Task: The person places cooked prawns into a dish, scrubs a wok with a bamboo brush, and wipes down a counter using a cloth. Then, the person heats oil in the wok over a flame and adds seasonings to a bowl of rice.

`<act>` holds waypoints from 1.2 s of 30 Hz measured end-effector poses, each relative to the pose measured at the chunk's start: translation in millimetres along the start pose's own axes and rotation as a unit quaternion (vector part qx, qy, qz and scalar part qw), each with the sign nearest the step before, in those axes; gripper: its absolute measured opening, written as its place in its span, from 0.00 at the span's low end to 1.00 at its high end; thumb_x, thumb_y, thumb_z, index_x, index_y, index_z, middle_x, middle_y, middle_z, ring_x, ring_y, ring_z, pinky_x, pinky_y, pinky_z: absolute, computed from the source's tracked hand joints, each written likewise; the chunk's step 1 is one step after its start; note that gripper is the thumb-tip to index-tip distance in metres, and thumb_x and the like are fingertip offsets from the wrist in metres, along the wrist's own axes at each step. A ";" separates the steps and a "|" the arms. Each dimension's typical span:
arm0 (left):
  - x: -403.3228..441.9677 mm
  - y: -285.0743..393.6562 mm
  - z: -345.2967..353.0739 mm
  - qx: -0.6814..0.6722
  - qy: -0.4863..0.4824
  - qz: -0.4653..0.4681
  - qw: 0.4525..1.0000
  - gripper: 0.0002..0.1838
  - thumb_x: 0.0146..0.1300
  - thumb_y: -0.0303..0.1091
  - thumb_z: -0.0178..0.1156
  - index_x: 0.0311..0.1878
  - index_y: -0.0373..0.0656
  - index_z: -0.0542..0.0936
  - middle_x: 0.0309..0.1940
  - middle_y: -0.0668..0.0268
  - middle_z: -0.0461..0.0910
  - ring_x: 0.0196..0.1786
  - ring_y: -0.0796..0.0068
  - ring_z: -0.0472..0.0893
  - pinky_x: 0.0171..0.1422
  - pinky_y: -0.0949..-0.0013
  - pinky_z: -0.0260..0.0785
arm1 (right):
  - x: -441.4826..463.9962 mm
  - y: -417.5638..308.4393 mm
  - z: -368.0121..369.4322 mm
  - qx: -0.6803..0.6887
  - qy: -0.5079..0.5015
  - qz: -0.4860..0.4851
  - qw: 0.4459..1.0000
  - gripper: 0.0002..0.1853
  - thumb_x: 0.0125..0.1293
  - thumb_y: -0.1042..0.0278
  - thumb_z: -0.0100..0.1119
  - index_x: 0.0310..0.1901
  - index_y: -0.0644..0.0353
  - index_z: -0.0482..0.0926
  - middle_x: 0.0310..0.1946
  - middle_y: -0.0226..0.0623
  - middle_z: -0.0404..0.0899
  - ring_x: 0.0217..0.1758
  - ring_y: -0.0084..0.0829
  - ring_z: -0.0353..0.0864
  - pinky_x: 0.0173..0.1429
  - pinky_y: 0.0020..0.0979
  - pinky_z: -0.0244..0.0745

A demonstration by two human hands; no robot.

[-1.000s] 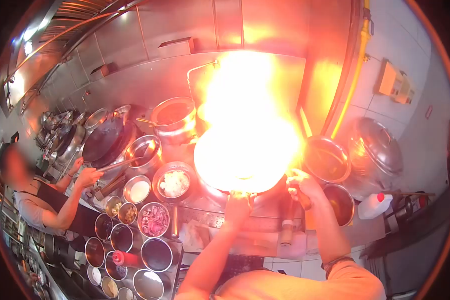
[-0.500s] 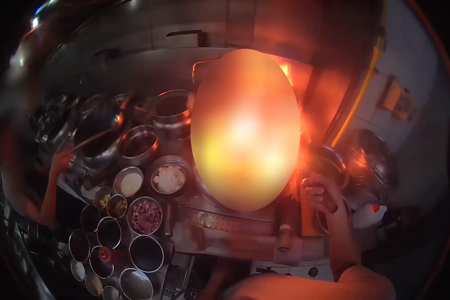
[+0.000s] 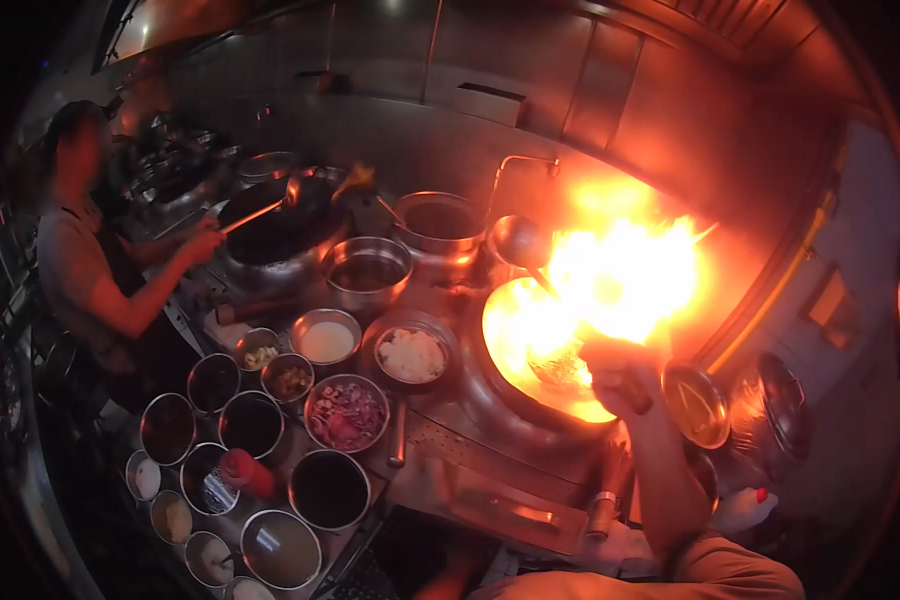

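Observation:
My right hand [image 3: 625, 385] is closed round a handle at the near right rim of the wok [image 3: 490, 385]. The handle lines up with a ladle [image 3: 518, 240], whose bowl is raised over the wok's far left side. Large bright flames [image 3: 625, 275] fill the wok's far side and rise behind it, hiding part of the ladle's handle and most of what the wok contains. At the bottom edge, a dim, blurred shape [image 3: 455, 580] may be my left hand or forearm; its fingers cannot be made out.
Left of the wok stand bowls of chopped red onion [image 3: 347, 412], a white food [image 3: 412, 355] and white liquid [image 3: 326, 341], beside several dark pots. A co-worker [image 3: 100, 260] at the left holds a long-handled utensil [image 3: 255, 215]. A metal lid [image 3: 695, 405] is at the right.
My view has shifted, and the scene sits lower and farther right. My right hand has moved nearer the wok. The ladle bowl and open flames show where a blurred oval covered the middle.

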State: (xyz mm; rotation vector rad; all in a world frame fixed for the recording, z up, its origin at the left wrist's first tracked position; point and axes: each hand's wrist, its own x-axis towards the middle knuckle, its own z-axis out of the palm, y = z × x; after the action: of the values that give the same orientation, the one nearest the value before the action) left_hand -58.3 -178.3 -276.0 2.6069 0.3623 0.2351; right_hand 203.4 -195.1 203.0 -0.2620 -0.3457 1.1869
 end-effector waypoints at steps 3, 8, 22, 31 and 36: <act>-7.4 -21.1 12.3 -0.019 -0.144 0.007 0.989 0.31 0.67 0.53 0.49 0.70 0.49 0.68 0.72 0.52 0.64 0.73 0.53 0.65 0.74 0.49 0.58 | 64.8 18.1 -34.8 0.030 -0.012 0.095 0.995 0.14 0.75 0.69 0.43 0.56 0.68 0.67 0.28 0.27 0.68 0.25 0.19 0.70 0.25 0.23 0.68; -17.1 -52.8 -55.1 -0.120 -0.267 -0.040 0.955 0.28 0.66 0.53 0.50 0.64 0.46 0.76 0.62 0.49 0.75 0.64 0.52 0.76 0.69 0.51 0.65 | 144.3 101.7 -5.9 -0.187 0.218 0.037 0.957 0.08 0.70 0.70 0.51 0.49 0.58 0.70 0.23 0.25 0.68 0.19 0.19 0.66 0.17 0.22 0.62; -40.3 -96.1 -99.7 -0.197 -0.317 -0.031 0.927 0.27 0.67 0.53 0.54 0.60 0.44 0.79 0.55 0.49 0.80 0.54 0.48 0.82 0.63 0.51 0.70 | 117.2 159.4 -55.2 -0.856 0.236 -0.058 0.456 0.28 0.64 0.73 0.54 0.66 0.58 0.64 0.43 0.47 0.80 0.36 0.38 0.81 0.38 0.38 0.77; -1.6 -71.0 -75.0 -0.107 -0.456 0.078 0.880 0.24 0.65 0.42 0.55 0.62 0.44 0.77 0.61 0.48 0.76 0.60 0.52 0.79 0.64 0.54 0.71 | -82.5 46.8 16.0 -0.837 0.381 0.028 0.391 0.30 0.65 0.68 0.55 0.69 0.48 0.62 0.45 0.57 0.79 0.52 0.55 0.81 0.53 0.47 0.74; -1.3 -54.8 -6.1 -0.605 -0.204 -0.257 0.726 0.22 0.69 0.42 0.52 0.61 0.43 0.78 0.59 0.51 0.78 0.60 0.57 0.79 0.65 0.56 0.70 | -137.7 19.4 -23.9 -0.792 0.407 -0.018 0.454 0.32 0.62 0.73 0.59 0.69 0.56 0.64 0.44 0.53 0.79 0.47 0.44 0.81 0.52 0.40 0.75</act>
State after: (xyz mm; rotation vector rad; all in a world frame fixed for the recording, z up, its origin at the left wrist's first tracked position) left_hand -72.5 -129.8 -298.0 1.1297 0.5130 -0.2467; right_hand 150.6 -317.4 156.5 -2.3821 -0.4838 0.1539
